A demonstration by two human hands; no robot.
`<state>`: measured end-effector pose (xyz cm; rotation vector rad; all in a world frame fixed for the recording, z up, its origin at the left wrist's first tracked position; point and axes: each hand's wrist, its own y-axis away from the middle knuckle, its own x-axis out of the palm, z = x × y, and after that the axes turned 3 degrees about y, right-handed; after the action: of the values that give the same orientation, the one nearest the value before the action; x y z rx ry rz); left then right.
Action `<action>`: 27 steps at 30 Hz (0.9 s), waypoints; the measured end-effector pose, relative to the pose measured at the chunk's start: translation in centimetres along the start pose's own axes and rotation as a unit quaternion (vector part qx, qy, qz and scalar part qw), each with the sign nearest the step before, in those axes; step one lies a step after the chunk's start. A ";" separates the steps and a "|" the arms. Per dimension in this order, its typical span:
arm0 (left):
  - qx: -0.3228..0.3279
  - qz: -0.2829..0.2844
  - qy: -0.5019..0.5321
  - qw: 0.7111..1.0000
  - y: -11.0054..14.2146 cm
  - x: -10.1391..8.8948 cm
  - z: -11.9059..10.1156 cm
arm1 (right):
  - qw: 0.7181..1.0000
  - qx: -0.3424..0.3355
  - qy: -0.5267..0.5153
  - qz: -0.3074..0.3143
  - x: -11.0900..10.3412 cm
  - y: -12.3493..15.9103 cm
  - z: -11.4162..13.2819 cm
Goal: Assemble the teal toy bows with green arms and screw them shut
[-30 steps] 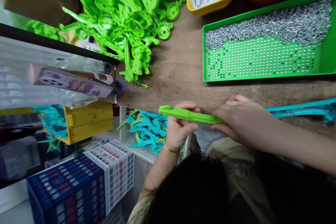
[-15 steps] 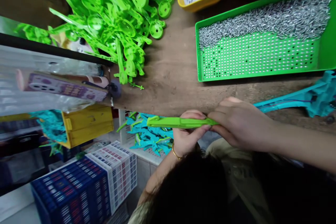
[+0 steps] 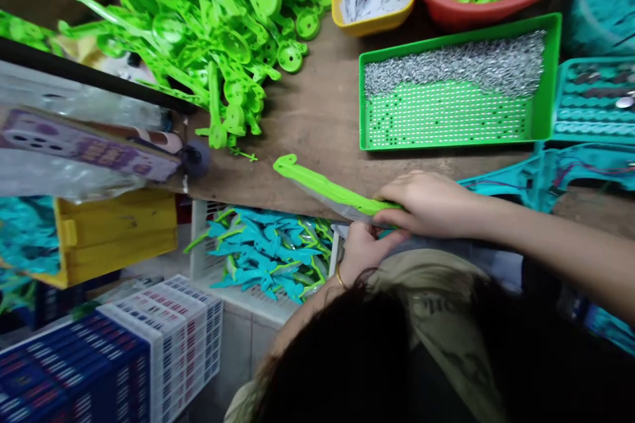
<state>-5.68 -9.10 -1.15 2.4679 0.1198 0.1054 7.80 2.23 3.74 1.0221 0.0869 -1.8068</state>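
A long lime-green plastic part (image 3: 327,188) with a hooked far end and a greyish strip along its lower side is held over the table's near edge. My right hand (image 3: 421,201) is closed around its right end. Just below, my left hand (image 3: 364,248), with a gold bracelet at the wrist, has its fingers curled together. A sliver of teal shows between the two hands, but what the left fingers grip is hidden. Beyond my right hand lies a teal plastic frame (image 3: 513,178) with thin wires along it.
A heap of lime-green parts (image 3: 238,46) covers the far left. Beyond my hands stand a green tray of metal pins (image 3: 364,125), a yellow tub (image 3: 370,28) and a red basin (image 3: 476,13). A white crate (image 3: 198,244) of teal-and-green pieces sits below the table edge.
The lime-green part has tilted, its hooked end swinging away from me over the table. My left hand has left its middle and moved down beside my right hand. The view has shifted right.
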 end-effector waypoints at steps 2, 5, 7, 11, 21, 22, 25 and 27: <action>0.004 -0.016 -0.002 1.000 0.1 0.1 0.1 | 1.000 -0.004 0.011 -0.003 0.2 0.2 0.3; 0.016 -0.034 0.000 0.999 0.2 -0.3 0.4 | 0.996 -0.023 0.068 -0.048 0.7 0.6 0.6; 0.026 -0.043 0.006 0.999 0.3 -0.5 0.5 | 0.992 -0.001 0.103 -0.066 1.2 0.6 0.8; 0.032 -0.043 0.014 0.998 0.4 -0.6 0.1 | 0.993 0.053 0.073 -0.072 2.0 0.0 1.3; -0.085 -0.053 -0.072 0.992 -1.0 -2.6 -4.5 | 0.872 0.149 0.012 -0.467 1.5 12.2 -4.3; -0.095 -0.058 -0.081 0.990 -1.1 -2.8 -4.9 | 0.820 0.245 0.004 -0.518 1.8 15.2 -6.1; -0.106 -0.047 -0.113 0.987 -1.4 -3.9 -5.4 | 0.704 0.454 0.010 -0.546 4.2 22.8 -11.5; -0.075 -0.048 -0.155 0.984 -1.5 -5.4 -5.3 | 0.691 0.531 0.019 -0.490 6.1 25.6 -13.9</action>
<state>-11.71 -5.30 1.78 2.2923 0.0923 -0.3001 35.55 -7.84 0.41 2.0931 -0.5820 -2.9100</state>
